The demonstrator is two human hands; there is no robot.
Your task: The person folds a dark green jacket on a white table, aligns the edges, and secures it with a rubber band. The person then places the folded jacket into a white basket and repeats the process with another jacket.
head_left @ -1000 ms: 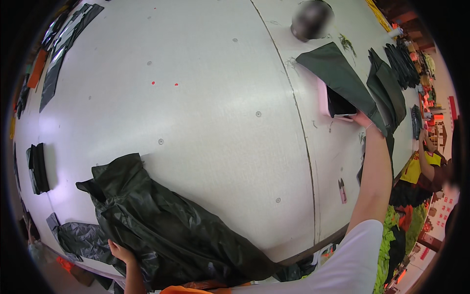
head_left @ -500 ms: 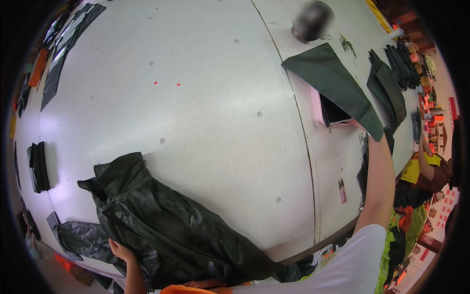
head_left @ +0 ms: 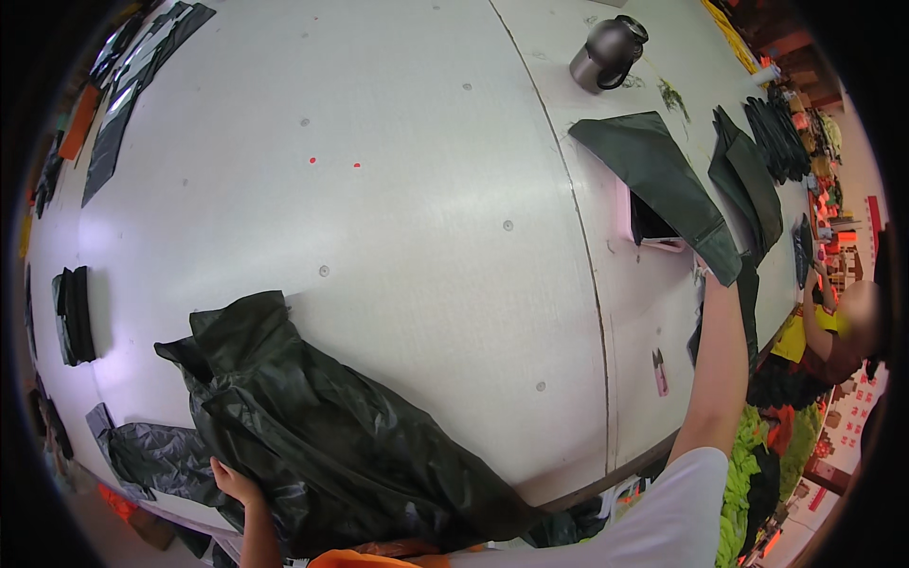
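A dark green, shiny jacket (head_left: 331, 417) lies rumpled along the near left edge of the table, its collar end pointing away from me. My left hand (head_left: 237, 483) is closed on the near side of this jacket, beside its sleeve (head_left: 166, 454). Out to the right, my right arm reaches across the table. My right hand (head_left: 704, 270) grips the near end of a flat dark green fabric piece (head_left: 658, 180), which covers most of its fingers. Beneath that piece, a pink-edged tray or case (head_left: 624, 213) with something black in it is partly hidden.
Thread snips (head_left: 660, 372) lie near the right table edge. More dark green pieces (head_left: 748, 180) rest at the right. A metal flask (head_left: 606, 57) stands at the far right. A folded dark bundle (head_left: 74, 315) sits at the left. Another person (head_left: 833, 322) is at the right.
My right hand has drawn back slightly toward me, and the fabric piece has shifted nearer with it. The left hand stays on the jacket. The view has shifted a little.
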